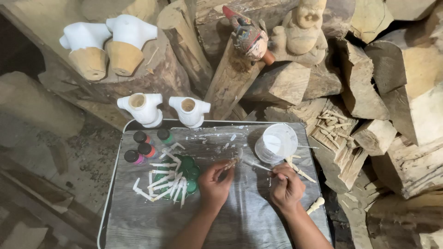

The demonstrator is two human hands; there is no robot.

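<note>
1. Wooden stick piece [231, 163], small and bare, is at centre of frame, just below the middle, pinched at fingertips of left hand [215, 180].
2. Left hand: forearm comes up from bottom edge, wrist bent a little, fingers curled toward right, thumb & index closed on the stick piece.
3. Right hand [286, 186]: forearm enters from bottom right, fingers clenched around a thin brush [256, 165]; brush tip points left toward the stick piece, very near; touching or not, I cannot tell.
4. Both hands are over a grey tray [138, 221] w/ white rim, in lower centre of frame.
5. Plastic cup of white paint [276, 143] stands on tray just above right hand.
6. Left of the hands: pile of white-painted sticks [162, 182] on a green palette [190, 171]; three small paint bottles [140, 147] beside it, upper left of tray.
7. Two white torso figures [144, 109] stand at top edge of tray; two more w/ bare wood bases [108, 44] in upper left of frame.
8. Painted puppet head [248, 37] & unpainted carved figure [302, 30] lean on wood blocks [397, 92] at top centre.
</note>
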